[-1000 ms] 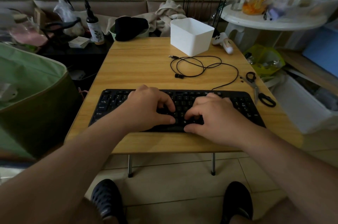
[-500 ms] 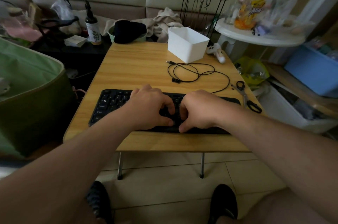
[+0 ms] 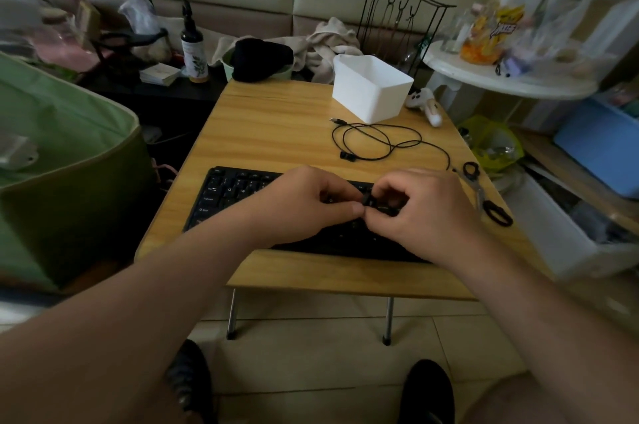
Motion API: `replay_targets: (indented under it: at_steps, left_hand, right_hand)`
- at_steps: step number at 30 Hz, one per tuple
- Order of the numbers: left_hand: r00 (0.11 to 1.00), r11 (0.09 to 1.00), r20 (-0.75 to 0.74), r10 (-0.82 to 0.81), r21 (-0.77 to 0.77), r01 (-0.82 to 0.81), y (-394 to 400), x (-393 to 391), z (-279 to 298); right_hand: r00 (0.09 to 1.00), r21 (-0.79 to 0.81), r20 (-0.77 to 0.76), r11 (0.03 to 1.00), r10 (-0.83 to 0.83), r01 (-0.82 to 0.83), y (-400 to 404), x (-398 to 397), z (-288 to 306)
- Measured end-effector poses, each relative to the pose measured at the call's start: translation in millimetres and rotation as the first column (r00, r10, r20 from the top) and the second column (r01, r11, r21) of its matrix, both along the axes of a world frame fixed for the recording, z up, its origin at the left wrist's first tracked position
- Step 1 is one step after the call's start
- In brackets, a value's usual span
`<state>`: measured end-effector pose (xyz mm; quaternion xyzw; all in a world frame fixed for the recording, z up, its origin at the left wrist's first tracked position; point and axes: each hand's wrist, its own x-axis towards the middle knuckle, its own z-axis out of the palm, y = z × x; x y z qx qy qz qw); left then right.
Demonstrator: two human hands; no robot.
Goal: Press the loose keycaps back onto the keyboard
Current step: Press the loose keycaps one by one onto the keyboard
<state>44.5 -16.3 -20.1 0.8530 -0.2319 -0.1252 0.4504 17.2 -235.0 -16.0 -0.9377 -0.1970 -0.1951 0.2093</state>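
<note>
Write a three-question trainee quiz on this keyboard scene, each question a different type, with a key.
1. True or false: the scissors lie on the table to the right of the keyboard.
2. What do both hands, left hand and right hand, pinch between them? A) cable B) small black keycap C) scissors
3. Fill in: the coiled black cable lies between the keyboard and the white ____.

Key: 1 true; 2 B; 3 bin
</note>
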Motion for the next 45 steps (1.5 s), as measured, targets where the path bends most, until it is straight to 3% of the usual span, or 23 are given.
replay_targets:
  at_steps: [6, 11, 26, 36, 45]
  left_hand:
    - [0.993, 0.991, -0.11, 0.041, -0.125, -0.055, -6, -3, -5]
    - [0.983, 0.976, -0.178, 0.039, -0.203, -0.075, -8, -3, -4]
    - [0.998, 0.992, -0.022, 0.053, -0.111, -0.055, -8, -4, 1]
    - [0.997, 0.991, -0.072, 0.029, -0.126, -0.038, -5, -1, 0]
    - [1.0, 1.0, 0.008, -0.016, -0.005, 0.016, -4, 2, 0]
  right_hand:
    - [0.983, 0.051, 0.182, 0.999, 0.002, -0.012, -3, 3, -14]
    - [0.979, 0.13, 0.203, 0.99, 0.029, -0.057, -2, 6, -14]
    - [0.978, 0.209, 0.153, 0.963, 0.14, -0.171, -6, 1, -16]
    - [0.988, 0.205, 0.146, 0.975, 0.053, -0.083, -3, -6, -19]
    - [0.985, 0.163, 0.133, 0.978, 0.106, -0.127, -5, -10, -21]
